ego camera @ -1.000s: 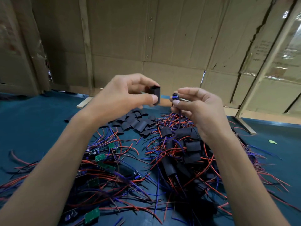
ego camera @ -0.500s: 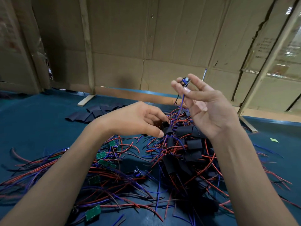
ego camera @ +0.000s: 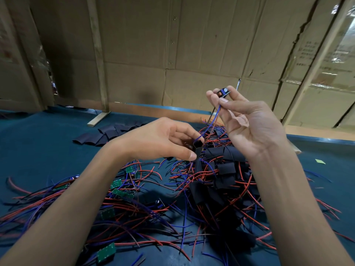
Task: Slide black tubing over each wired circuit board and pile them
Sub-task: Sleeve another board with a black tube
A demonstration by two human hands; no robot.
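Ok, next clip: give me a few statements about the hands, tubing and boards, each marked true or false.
1. The right hand pinches a small circuit board held up high. True.
2. The left hand holds a green board. False: it grips a black tube.
3. A blue wire runs from the raised board down into the tube. True.
4. The spare flat tubing pieces lie on the near right of the blue table. False: they lie far left.
5. Bare green boards lie under the left forearm. True.

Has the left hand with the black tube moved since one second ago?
Yes. The left hand, pinching the black tube, went down from the cardboard wall toward the wire pile.
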